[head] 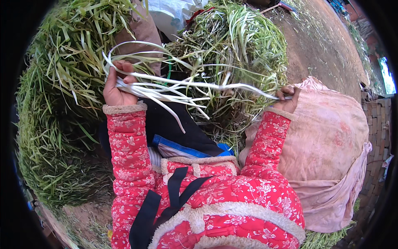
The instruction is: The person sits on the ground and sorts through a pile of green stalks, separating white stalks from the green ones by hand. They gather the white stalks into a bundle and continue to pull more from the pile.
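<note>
My left hand grips a bunch of long pale stalks, white and slender, fanning out to the right over my lap. One longer white stalk stretches across to my right hand, whose fingers pinch its far end. Several thin strands loop up above my left hand. Behind the stalks stands a heap of green and white leafy stalks, tangled and brownish in its lower part. The exact kind of plant cannot be told.
A tall pile of green leaves rises along my left side. To my right lies a large bundle covered with stained pink cloth. A white plastic sack is at the back. Bare ground with scattered leaf bits extends at the upper right, beside brick paving.
</note>
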